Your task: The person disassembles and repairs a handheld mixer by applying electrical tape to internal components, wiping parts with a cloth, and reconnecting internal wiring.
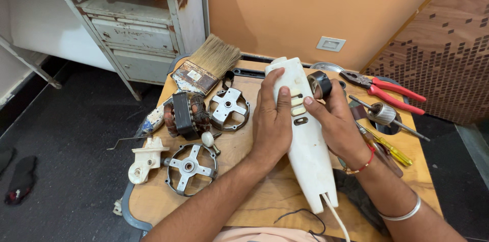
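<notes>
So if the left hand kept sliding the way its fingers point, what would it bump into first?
The left hand lies on the white casing, fingers pointing to the table's far edge. Past the casing's tip nothing stands in line until the orange wall, though depth is hard to judge.

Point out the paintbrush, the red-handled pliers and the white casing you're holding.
paintbrush (210,64): head view, on the base of the bristles.
red-handled pliers (395,94): head view, on the red handles.
white casing (310,158): head view, on its bare lower half, below both hands.
</notes>
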